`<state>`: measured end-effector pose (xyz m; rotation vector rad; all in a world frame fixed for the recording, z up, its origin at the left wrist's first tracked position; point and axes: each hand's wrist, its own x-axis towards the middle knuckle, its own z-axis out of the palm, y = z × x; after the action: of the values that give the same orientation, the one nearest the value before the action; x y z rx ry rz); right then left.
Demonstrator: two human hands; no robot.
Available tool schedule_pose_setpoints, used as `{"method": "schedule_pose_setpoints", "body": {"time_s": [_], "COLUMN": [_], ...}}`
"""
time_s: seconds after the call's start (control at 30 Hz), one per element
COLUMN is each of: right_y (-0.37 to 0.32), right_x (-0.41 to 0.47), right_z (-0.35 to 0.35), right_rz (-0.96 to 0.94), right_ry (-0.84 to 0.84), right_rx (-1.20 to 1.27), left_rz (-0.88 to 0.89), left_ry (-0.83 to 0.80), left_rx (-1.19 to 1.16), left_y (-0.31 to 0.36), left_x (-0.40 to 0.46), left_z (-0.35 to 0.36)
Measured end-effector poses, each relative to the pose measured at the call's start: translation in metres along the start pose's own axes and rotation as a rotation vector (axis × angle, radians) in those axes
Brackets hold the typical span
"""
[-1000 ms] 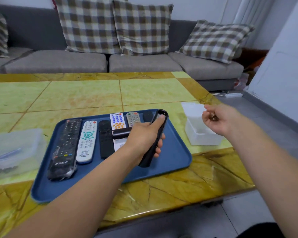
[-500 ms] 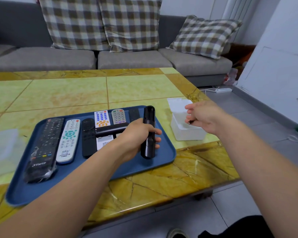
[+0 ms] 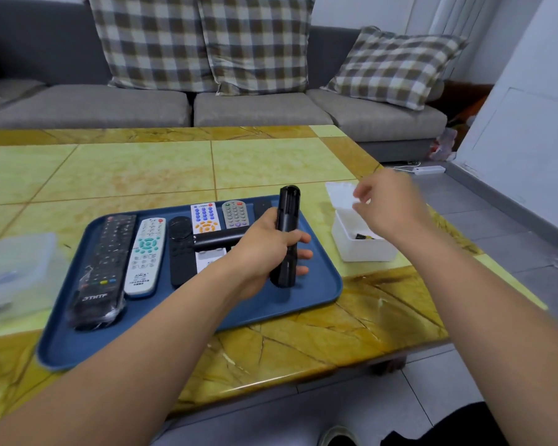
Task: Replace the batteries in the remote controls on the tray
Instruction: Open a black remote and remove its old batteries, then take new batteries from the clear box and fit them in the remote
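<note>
My left hand (image 3: 264, 249) grips a slim black remote (image 3: 286, 235), held upright over the blue tray (image 3: 316, 294) with its open battery slot facing me. Several other remotes lie on the tray, among them a large black one (image 3: 102, 272), a white one (image 3: 145, 255) and a small black one (image 3: 181, 249). My right hand (image 3: 388, 206) hovers, blurred, above the white box (image 3: 361, 249) to the right of the tray. Its fingers hang loosely and I see nothing in them. A dark battery (image 3: 363, 236) lies in the box.
A clear plastic lidded box (image 3: 13, 268) sits at the table's left edge. The yellow marble table (image 3: 207, 165) reaches back to a grey sofa (image 3: 255, 107) with checked cushions. The white box's lid (image 3: 339, 194) lies behind it. A power strip (image 3: 429, 170) lies on the floor at right.
My right hand moved from holding a small item near the box to hovering over it with loosened fingers. A battery now shows in the box. My left hand keeps the black remote upright.
</note>
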<state>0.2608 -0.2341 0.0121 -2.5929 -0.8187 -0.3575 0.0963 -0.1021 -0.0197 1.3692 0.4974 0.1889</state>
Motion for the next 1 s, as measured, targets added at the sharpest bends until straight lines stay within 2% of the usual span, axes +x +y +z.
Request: {"method": "schedule_pose_setpoints", "body": {"time_s": [0.07,0.13,0.2,0.3,0.43,0.57,0.7,0.9,1.0], "right_y": [-0.038,-0.080,-0.122,-0.182,-0.265,-0.319,-0.345,-0.368,-0.381], "right_x": [-0.005,-0.013,-0.023,-0.038,-0.071,-0.099,-0.107,-0.102,-0.096], "right_z": [-0.007,0.000,0.019,0.044,0.064,0.083,0.094,0.100,0.090], "right_rz": [-0.074,-0.128,-0.194,-0.327,-0.606,-0.773,-0.771,-0.743,-0.816], "right_ry": [0.110,0.040,-0.082,-0.247,-0.477,-0.500,-0.482,-0.397,-0.500], "right_rx": [0.231,0.489,0.623,0.692,0.697,0.565,0.505,0.438,0.355], "left_rz": [0.059,0.142,0.211,0.263,0.280,0.182,0.097,-0.033,-0.101], "left_ry": [0.061,0.154,0.276,0.507,0.885,1.111,1.210,1.220,1.211], "left_rx": [0.022,0.028,0.023,0.033,0.195,0.393,0.557,0.788,0.801], "left_y": [0.007,0.016,0.027,0.047,0.049,0.031,0.023,0.019,0.019], "left_x": [-0.005,-0.010,-0.021,-0.049,-0.098,-0.137,-0.158,-0.173,-0.181], "left_z": [-0.011,-0.030,-0.060,-0.120,-0.215,-0.283,-0.324,-0.357,-0.364]}}
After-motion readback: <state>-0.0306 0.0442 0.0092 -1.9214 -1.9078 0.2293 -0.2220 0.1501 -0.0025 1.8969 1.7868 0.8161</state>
